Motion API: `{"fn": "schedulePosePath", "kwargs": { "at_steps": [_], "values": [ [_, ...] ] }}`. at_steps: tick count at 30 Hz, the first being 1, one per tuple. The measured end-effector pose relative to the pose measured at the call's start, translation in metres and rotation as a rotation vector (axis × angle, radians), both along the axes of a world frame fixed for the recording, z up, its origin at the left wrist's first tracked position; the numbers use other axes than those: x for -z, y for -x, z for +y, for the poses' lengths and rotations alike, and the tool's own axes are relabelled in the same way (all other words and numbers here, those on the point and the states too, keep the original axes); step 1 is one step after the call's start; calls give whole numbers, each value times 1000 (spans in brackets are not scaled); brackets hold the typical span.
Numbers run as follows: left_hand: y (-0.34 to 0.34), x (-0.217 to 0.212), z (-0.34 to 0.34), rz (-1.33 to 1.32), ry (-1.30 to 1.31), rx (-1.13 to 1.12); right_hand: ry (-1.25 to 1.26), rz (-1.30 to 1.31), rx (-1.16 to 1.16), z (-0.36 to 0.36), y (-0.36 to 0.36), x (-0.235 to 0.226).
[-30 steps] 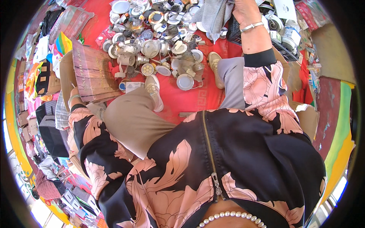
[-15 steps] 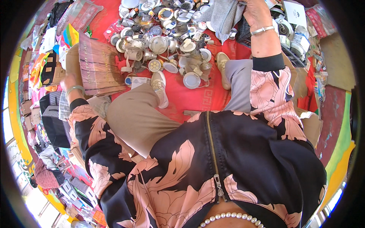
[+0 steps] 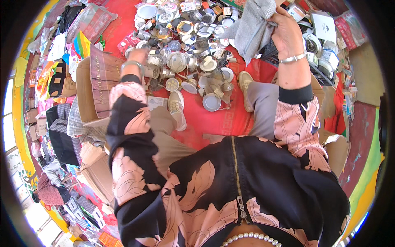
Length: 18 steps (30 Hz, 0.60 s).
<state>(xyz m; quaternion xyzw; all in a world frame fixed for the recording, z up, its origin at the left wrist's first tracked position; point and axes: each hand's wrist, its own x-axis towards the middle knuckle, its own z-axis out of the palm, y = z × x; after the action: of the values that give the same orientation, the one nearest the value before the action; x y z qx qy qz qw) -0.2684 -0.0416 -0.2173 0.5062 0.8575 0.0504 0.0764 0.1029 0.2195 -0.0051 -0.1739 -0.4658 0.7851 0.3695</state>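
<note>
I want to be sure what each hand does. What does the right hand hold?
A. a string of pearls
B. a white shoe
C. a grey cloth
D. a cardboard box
C: the right hand is raised and grips a grey cloth that hangs from its fingers above the pile of round metal fittings.

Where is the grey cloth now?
In the head view, the grey cloth hangs from the right hand at upper right, above the pile of round metal fittings.

cardboard box [image 3: 95, 88], red mat [image 3: 230, 123]
</note>
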Motion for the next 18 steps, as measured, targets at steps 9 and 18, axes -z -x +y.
{"fn": "schedulePosePath", "kwargs": {
  "at_steps": [9, 18],
  "values": [
    [-30, 164, -2, -926, -477, -1465, -6, -204, 148, 12, 4, 14],
    [-12, 182, 10, -1221, -714, -1639, 10, -237, 84, 12, 1, 18]
  ]
}}
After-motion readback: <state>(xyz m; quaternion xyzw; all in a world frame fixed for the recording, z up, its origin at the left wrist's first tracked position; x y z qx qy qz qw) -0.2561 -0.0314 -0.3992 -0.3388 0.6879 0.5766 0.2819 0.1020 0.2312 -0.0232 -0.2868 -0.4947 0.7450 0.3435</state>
